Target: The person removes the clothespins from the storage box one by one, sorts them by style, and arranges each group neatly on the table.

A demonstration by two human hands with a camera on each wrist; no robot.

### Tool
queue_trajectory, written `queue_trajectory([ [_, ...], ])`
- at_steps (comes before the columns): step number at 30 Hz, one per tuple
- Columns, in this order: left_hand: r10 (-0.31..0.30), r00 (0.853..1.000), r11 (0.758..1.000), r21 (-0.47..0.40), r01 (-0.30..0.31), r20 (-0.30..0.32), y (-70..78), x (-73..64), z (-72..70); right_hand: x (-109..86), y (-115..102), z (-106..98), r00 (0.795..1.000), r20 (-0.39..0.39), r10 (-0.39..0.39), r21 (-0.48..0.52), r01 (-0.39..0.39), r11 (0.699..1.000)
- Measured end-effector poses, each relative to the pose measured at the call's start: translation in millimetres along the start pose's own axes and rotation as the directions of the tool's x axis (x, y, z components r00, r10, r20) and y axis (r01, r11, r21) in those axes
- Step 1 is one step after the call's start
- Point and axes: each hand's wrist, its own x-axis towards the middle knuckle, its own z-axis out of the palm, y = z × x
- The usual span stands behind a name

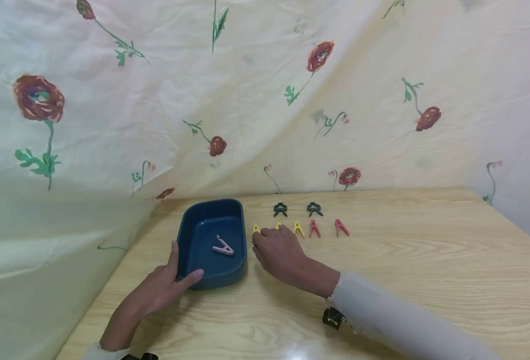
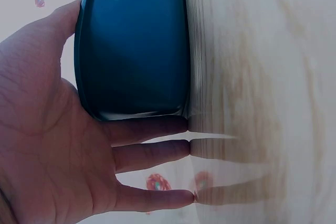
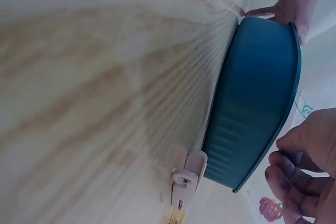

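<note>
A dark blue bin (image 1: 210, 281) stands on the table. My left hand (image 1: 156, 290) rests at its near left corner, thumb at the rim; in the left wrist view the fingers (image 2: 152, 157) stretch straight beside the wall. Inside the bin lies a pale pink clothespin (image 1: 223, 248). My right hand (image 1: 283, 254) is just right of the bin, fingers loosely bent, with nothing visible between them in the right wrist view. Another pale pink clothespin (image 3: 189, 179) lies on the table beside the bin, apart from that hand, which hides it in the head view.
Yellow clothespins (image 1: 298, 229) stand in a row beyond the right hand, partly hidden by it. Two red clothespins (image 1: 342, 228) continue the row rightward. Behind are two dark green clips (image 1: 315, 209). A flowered cloth (image 1: 255, 100) hangs along the table's back and left.
</note>
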Motion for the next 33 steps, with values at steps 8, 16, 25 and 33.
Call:
queue_trajectory([
  [8, 0.012, 1.000, 1.000, -0.003, -0.012, -0.010, -1.0, 0.9, 0.4, 10.5, -4.1, 0.1, 0.999, -0.043, -0.030, 0.044, 0.032, 0.998],
  [16, -0.005, 1.000, 1.000, -0.012, 0.005, -0.011, 2.1, -1.5, -1.3, 25.8, -14.4, 0.6, 0.999, 0.017, -0.049, 0.019, 0.049, 0.999],
  [25, -0.007, 1.000, 1.000, -0.016, 0.007, -0.006, 3.7, -1.3, -3.1, 40.6, -18.4, 7.6, 0.997, 0.013, -0.074, -0.004, 0.074, 0.997],
  [33, -0.030, 1.000, 0.999, -0.019, 0.030, -0.002, 4.7, -1.4, -3.5, 55.3, -17.2, 15.1, 0.994, 0.076, -0.078, -0.030, 0.081, 0.996],
])
